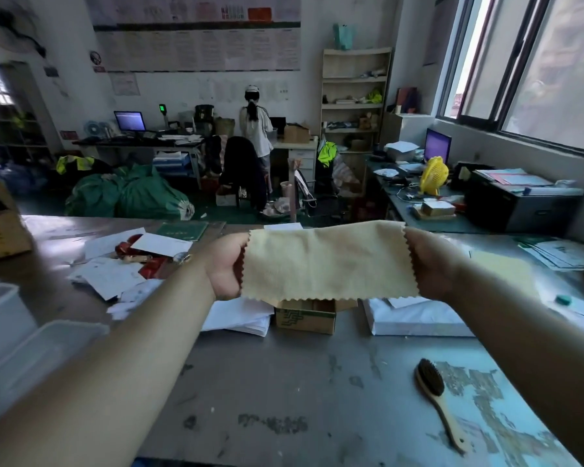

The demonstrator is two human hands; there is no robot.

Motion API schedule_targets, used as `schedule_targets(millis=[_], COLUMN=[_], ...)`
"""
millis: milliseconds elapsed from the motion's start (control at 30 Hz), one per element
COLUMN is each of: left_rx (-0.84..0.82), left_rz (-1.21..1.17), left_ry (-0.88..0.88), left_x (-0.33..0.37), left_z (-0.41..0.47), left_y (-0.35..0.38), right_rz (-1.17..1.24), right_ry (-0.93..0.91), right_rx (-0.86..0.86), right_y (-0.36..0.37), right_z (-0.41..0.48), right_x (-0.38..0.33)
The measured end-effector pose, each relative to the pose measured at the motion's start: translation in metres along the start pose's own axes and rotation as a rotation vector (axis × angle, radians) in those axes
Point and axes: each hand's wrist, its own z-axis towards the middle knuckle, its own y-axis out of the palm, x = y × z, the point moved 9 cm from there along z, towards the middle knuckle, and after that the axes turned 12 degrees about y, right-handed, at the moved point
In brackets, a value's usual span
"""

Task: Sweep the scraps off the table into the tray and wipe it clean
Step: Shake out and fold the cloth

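A pale yellow cloth (327, 261) with zigzag edges is stretched flat in the air above the table. My left hand (225, 264) grips its left edge and my right hand (430, 264) grips its right edge. On the worn grey table (284, 382), a wooden-handled brush (435, 399) lies at the near right, bristles up. A clear plastic tray (24, 352) sits at the table's near left edge. Small flecks lie scattered on the tabletop near me.
Loose papers and red items (132, 261) clutter the far left. A small cardboard box (305, 315) and a white paper stack (415, 318) lie under the cloth. A brown carton (0, 224) stands far left. A person stands at a desk in the background.
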Motion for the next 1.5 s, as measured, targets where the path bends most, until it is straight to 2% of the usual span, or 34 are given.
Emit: schedule_targets(millis=[267, 367, 433, 667, 833, 967, 1000, 1067, 1133, 1167, 1233, 1300, 1367, 1500], left_rx=[0.140, 0.226, 0.265, 0.210, 0.196, 0.180, 0.181, 0.217, 0.254, 0.263, 0.288, 0.319, 0.374, 0.461], left_rz=[0.112, 0.211, 0.286, 0.423, 0.375, 0.200, 0.170, 0.065, -0.098, -0.159, -0.237, -0.234, -0.159, -0.006], left_ry=[-0.108, -0.108, -0.088, 0.008, 0.025, -0.035, -0.036, -0.061, -0.147, -0.209, -0.309, -0.356, -0.371, -0.267], left_x=[-0.095, -0.125, -0.140, -0.180, -0.197, -0.210, -0.213, -0.223, -0.235, -0.241, -0.254, -0.262, -0.265, -0.256], left_z=[-0.009, -0.015, -0.021, -0.030, -0.025, -0.017, -0.013, -0.005, 0.005, 0.012, 0.025, 0.038, 0.056, 0.107], left_y=[-0.029, -0.033, -0.027, 0.007, 0.012, 0.004, 0.002, -0.005, -0.009, -0.011, -0.016, -0.022, -0.034, -0.057], right_rz=[0.056, 0.023, -0.027, -0.099, -0.129, -0.250, -0.273, -0.306, -0.280, -0.202, -0.003, 0.031, 0.024, -0.027], right_ry=[0.280, 0.247, 0.238, 0.137, 0.136, 0.170, 0.143, 0.011, 0.004, 0.097, 0.382, 0.546, 0.551, 0.480], right_rx=[0.246, 0.365, 0.371, 0.373, 0.355, 0.210, 0.232, 0.387, 0.490, 0.423, 0.125, -0.079, -0.065, 0.055], right_y=[-0.015, -0.014, -0.002, 0.050, 0.053, 0.056, 0.049, 0.026, 0.003, -0.004, 0.004, 0.013, 0.007, -0.008], right_z=[0.018, 0.018, 0.014, 0.006, 0.014, 0.020, 0.023, 0.031, 0.044, 0.059, 0.085, 0.097, 0.121, 0.180], right_x=[0.129, 0.155, 0.167, 0.189, 0.201, 0.199, 0.198, 0.190, 0.193, 0.204, 0.234, 0.247, 0.246, 0.222])
